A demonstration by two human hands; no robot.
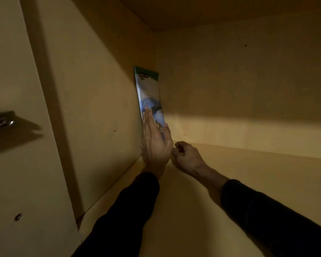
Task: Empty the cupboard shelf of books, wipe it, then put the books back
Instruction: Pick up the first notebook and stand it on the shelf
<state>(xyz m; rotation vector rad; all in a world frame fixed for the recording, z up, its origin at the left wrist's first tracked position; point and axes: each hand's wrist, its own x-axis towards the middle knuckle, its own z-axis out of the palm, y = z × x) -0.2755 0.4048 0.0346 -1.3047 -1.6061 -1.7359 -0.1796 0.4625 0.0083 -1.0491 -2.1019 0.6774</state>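
A thin book [149, 93] with a green top band and a blue picture cover stands upright against the left wall of the cupboard, near the back corner of the shelf [202, 191]. My left hand [156, 145] lies flat against its cover, fingers extended and thumb on its near edge, pressing it to the wall. My right hand [185, 156] is just to the right, low on the shelf, with its fingers curled in. Whether it pinches the book's bottom corner is hidden. Both arms wear dark sleeves.
The wooden left wall [100, 108], back wall [239, 89] and top panel [230, 12] enclose the compartment. The open cupboard door [17, 145] with a metal hinge [2, 119] hangs at the far left. The shelf board stretches off to the right.
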